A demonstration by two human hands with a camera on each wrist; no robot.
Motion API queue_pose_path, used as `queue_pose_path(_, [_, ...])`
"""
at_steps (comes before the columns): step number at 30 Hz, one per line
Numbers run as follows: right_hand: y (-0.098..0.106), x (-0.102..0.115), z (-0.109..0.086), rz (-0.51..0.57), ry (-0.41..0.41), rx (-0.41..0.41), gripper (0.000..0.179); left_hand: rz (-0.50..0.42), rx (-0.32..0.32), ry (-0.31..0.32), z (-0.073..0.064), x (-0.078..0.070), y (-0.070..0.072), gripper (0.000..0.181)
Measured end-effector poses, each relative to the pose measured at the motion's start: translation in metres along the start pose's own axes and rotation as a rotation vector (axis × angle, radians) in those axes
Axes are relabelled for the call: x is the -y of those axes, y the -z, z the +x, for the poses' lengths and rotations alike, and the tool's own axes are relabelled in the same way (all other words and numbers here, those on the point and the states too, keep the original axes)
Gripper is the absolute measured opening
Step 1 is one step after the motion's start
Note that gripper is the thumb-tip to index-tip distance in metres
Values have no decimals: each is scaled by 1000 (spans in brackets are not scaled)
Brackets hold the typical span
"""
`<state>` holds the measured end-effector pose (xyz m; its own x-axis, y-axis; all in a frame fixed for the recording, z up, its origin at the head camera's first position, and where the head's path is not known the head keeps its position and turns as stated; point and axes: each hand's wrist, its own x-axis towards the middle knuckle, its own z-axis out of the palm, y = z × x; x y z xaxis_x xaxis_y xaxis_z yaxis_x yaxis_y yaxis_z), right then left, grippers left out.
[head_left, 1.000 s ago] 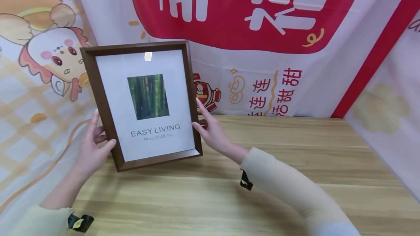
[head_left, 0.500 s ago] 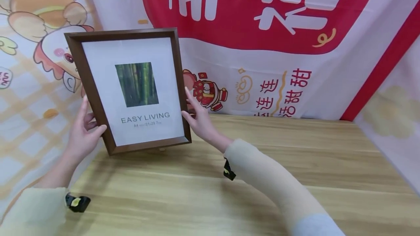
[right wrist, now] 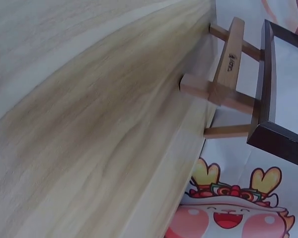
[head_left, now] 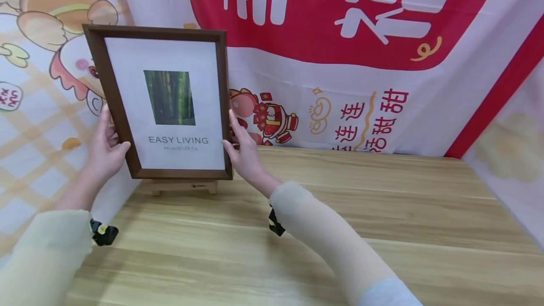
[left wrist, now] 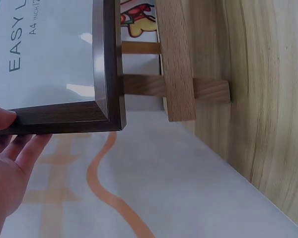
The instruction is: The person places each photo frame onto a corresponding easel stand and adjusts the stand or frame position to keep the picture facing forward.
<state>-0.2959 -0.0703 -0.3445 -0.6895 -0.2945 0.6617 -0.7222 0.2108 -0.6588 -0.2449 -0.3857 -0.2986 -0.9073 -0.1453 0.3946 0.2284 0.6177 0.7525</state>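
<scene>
A brown picture frame [head_left: 170,155] with a bamboo print and the words "EASY LIVING" stands nearly upright at the left in the head view. My left hand [head_left: 106,148] grips its left edge, thumb on the front and fingers behind. On the opposite edge, my right hand [head_left: 246,155] holds it the same way, low on the side. Below the frame is a small wooden easel [head_left: 182,186], its upper part hidden. Both wrist views show a gap between the frame's bottom edge and the easel's ledge [left wrist: 178,59]. The right wrist view does not show my right hand.
The wooden table [head_left: 361,211] spreads to the front and right. Behind it hangs a red and white cloth [head_left: 323,27] with large characters. A cartoon-printed cloth [head_left: 38,164] covers the left side, close to the easel and my left hand. A pale cloth [head_left: 510,155] borders the right.
Both hands have raised the picture frame and turned it from tilted to nearly level. The easel's ledge, hidden a second ago, now shows beneath it. The head view has shifted slightly.
</scene>
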Motion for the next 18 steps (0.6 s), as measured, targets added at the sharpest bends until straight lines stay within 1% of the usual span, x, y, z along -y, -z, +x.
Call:
queue_pose_path(4, [-9,2,1,9,-13,13,76,-2,0,58,3,5,3,96])
queue_pose_path(7, [-16,3,4,4,-21,12,78,12,-1,90,5,10,6,95])
queue_pose_path(14, [-28,-1,6,-27,-69,1,76,10,-18,101,14,24,4,98])
queue_pose_path(18, [-34,-3,8,-35,-85,10,76,30,-31,80,16,30,3,100])
